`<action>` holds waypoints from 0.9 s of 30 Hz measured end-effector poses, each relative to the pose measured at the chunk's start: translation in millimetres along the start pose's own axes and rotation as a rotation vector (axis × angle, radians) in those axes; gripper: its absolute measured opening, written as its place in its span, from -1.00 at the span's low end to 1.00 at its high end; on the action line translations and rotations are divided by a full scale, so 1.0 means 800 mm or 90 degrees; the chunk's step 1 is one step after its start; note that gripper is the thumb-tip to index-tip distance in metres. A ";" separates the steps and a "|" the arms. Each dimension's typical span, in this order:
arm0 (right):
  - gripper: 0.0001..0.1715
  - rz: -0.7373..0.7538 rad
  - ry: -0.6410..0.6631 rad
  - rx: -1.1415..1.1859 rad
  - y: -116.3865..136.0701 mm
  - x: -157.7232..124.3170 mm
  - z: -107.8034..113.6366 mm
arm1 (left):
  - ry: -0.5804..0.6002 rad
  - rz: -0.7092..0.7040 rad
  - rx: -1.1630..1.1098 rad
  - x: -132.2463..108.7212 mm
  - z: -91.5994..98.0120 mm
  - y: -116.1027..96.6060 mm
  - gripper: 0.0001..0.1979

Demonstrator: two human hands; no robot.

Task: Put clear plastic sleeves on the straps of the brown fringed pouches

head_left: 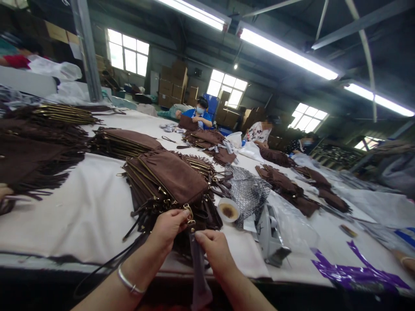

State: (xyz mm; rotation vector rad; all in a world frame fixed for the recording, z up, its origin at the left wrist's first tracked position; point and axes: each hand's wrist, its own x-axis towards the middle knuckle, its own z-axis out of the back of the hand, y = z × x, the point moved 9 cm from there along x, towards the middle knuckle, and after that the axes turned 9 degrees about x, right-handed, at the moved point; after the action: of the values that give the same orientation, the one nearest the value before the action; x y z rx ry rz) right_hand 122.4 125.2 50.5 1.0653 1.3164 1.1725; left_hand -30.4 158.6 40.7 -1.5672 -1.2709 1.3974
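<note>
My left hand (173,222) pinches a gold metal clasp (188,212) at the lower corner of the top brown fringed bag (177,175). My right hand (212,244) is closed on a strap (198,263) that hangs from the clasp's lower fitting over the table's front edge. The strap looks covered in a thin, see-through sleeve. Under the top bag lie several more brown bags with gold zippers, stacked and slanted. Dark cords and straps spill from the stack, partly hidden behind my hands.
Right of the stack stand a small bowl (228,210) with brown residue and a grey tape dispenser (271,235). Patterned wrap (248,190) and a purple plastic bag (359,272) lie farther right. More bag piles (125,142) cover the left. Several people sit across the table.
</note>
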 end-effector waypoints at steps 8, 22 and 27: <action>-0.60 0.071 0.028 -0.018 0.036 0.045 -0.033 | -0.053 -0.081 0.087 0.010 0.021 -0.001 -0.68; -0.70 0.189 -0.037 -0.048 0.056 0.063 -0.040 | -0.041 -0.307 0.179 -0.022 0.028 -0.037 -0.63; -0.79 0.263 -0.024 -0.129 0.072 0.059 -0.044 | -0.081 -0.401 0.325 -0.027 0.030 -0.047 -0.73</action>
State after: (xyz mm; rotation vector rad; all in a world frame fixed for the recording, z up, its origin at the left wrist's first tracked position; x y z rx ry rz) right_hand 82.7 176.3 101.4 1.2358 0.9456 1.5465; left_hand -61.4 146.3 77.2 -0.6636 -1.2069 1.2719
